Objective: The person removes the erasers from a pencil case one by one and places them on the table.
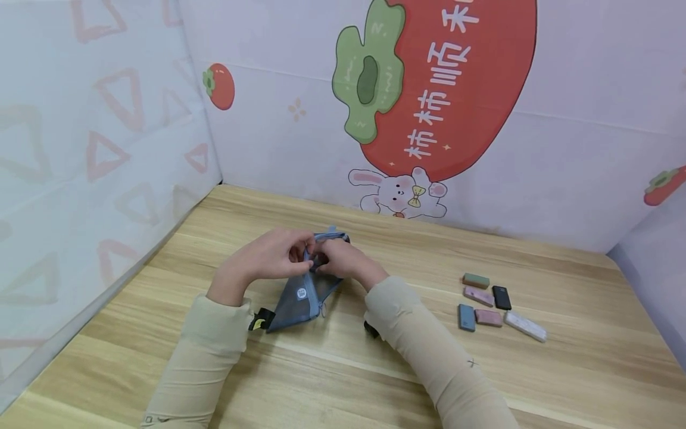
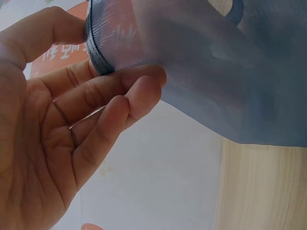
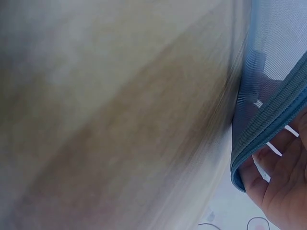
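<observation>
A blue-grey mesh zipper pouch (image 1: 293, 301) with a round white label stands tilted on the wooden table between both hands. My left hand (image 1: 270, 256) pinches the edge of its mouth between thumb and index finger. In the left wrist view, the see-through mesh (image 2: 201, 91) spreads out from those fingers, and the other fingers lie loosely bent. My right hand (image 1: 343, 259) has its fingers at the pouch's mouth, gripping the other side. The right wrist view has the blue zipper (image 3: 271, 127) running past fingers, with blurred material close to the lens.
On the right of the table (image 1: 300, 381) lie several small flat blocks: a green one (image 1: 476, 280), a black one (image 1: 501, 297), a blue one (image 1: 466, 317), a white one (image 1: 526, 326) and pink ones (image 1: 489, 317). Printed cloth walls (image 1: 278, 143) stand behind and to the left.
</observation>
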Motion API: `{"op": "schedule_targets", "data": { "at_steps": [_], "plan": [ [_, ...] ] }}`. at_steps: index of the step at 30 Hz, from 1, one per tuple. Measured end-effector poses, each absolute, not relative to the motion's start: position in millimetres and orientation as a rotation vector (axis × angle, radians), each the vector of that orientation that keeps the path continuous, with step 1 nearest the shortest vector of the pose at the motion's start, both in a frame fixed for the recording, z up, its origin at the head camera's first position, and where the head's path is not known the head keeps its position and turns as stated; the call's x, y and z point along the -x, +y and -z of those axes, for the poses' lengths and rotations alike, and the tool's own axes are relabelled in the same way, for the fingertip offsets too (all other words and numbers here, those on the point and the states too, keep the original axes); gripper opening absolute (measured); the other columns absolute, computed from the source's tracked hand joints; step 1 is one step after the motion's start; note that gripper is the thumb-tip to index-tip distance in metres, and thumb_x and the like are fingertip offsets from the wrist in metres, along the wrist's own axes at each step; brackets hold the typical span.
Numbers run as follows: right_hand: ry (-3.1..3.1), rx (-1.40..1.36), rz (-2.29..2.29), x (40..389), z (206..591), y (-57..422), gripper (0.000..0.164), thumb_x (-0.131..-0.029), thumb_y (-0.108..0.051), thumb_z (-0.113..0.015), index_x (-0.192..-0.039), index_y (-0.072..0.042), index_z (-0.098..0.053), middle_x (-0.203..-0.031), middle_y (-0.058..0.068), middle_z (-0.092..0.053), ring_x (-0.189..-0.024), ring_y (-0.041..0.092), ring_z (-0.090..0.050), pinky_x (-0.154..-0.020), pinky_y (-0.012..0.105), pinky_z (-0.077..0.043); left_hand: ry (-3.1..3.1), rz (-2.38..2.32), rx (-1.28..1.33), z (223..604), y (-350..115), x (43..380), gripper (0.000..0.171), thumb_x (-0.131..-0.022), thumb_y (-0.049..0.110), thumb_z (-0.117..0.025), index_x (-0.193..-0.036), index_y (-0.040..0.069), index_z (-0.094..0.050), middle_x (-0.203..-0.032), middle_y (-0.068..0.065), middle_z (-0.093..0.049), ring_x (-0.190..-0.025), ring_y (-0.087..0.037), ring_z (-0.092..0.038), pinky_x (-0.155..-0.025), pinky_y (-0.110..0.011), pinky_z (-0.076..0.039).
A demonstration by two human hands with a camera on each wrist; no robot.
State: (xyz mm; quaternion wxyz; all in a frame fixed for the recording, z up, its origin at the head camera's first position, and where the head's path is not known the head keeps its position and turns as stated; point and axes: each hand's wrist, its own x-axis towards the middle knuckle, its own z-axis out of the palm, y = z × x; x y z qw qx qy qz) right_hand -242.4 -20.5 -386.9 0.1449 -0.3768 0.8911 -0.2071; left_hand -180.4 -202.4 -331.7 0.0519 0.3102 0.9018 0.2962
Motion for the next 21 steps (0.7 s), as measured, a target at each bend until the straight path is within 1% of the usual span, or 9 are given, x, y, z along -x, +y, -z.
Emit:
{"op": "schedule_targets", "data": {
  "at_steps": [9,15,21],
  "plan": [
    [2.504,1.163,0.602,245.7,388.1,-13.9,0.024,-0.090,-0.006,-0.069,-0.113,-0.011,-0.070,-0.104,0.004,-0.067,-0.092,0.014,-0.057,-0.087,0.031,-0.050,2.745,-0.904,-0.933,328.8,-201.1,179.7,0.014,-0.085,0.014,-0.065,-0.095,0.006,-0.061,-0.078,0.001,-0.068,-0.071,-0.008,-0.063,-0.068,-0.027,-0.053],
    [2.473,1.196,0.574,246.0,388.2,-11.1,0.024,-0.091,-0.005,-0.067,-0.114,-0.009,-0.070,-0.106,0.004,-0.066,-0.091,0.014,-0.056,-0.085,0.030,-0.049,2.748,-0.895,-0.946,329.5,-200.5,180.2,0.012,-0.085,0.015,-0.066,-0.094,0.008,-0.061,-0.077,0.002,-0.068,-0.070,-0.007,-0.063,-0.067,-0.027,-0.053],
    [2.445,1.206,0.575,245.6,389.0,-10.0,0.026,-0.090,-0.005,-0.067,-0.116,-0.008,-0.069,-0.108,0.004,-0.067,-0.092,0.014,-0.057,-0.085,0.030,-0.051,2.750,-0.885,-0.956,330.2,-199.4,180.2,0.011,-0.085,0.015,-0.066,-0.093,0.010,-0.060,-0.074,0.003,-0.067,-0.068,-0.007,-0.062,-0.066,-0.027,-0.053]
  ]
}}
